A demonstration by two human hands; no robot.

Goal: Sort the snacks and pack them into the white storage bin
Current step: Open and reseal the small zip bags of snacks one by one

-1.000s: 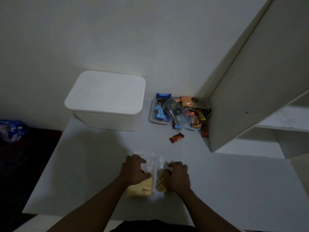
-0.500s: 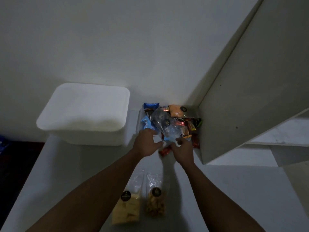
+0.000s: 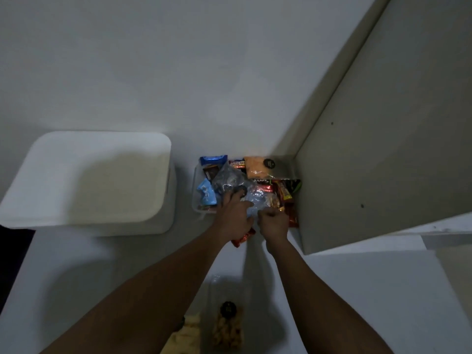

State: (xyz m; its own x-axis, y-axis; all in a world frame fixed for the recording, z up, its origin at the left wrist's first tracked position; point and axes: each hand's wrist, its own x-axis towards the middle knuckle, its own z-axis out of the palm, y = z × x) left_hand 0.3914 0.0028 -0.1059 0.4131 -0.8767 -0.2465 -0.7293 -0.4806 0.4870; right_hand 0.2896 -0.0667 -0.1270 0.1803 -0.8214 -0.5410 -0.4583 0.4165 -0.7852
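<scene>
White storage bin (image 3: pixel 97 180): left of centre of the frame, on the table (image 3: pixel 357 290) against the wall; rounded corners, flat white lid on.
Snack pile (image 3: pixel 265 185): centre of the frame, just right of the bin, in the corner by a grey cabinet panel (image 3: pixel 383 149); partly in a clear tray (image 3: pixel 194 200).
Wrappers: blue packet (image 3: pixel 205 194) at the pile's left, orange packet (image 3: pixel 255 166) at the back, red and gold ones at the right.
Left hand (image 3: pixel 235 215): fingers stretched forward, resting on a dark-filled bag (image 3: pixel 227 178); grip wide, holding nothing.
Right hand (image 3: pixel 274 223): fingers curled, grip narrow, pinching the near edge of a clear bag (image 3: pixel 258 200).
Red wrapper (image 3: pixel 242 238): on the table, partly under the left hand.
Bottom of the frame: pale yellow snack bag (image 3: pixel 187 335) beside a nut-coloured snack bag (image 3: pixel 227 330) with a round black sticker, between the forearms, well apart from the pile.
</scene>
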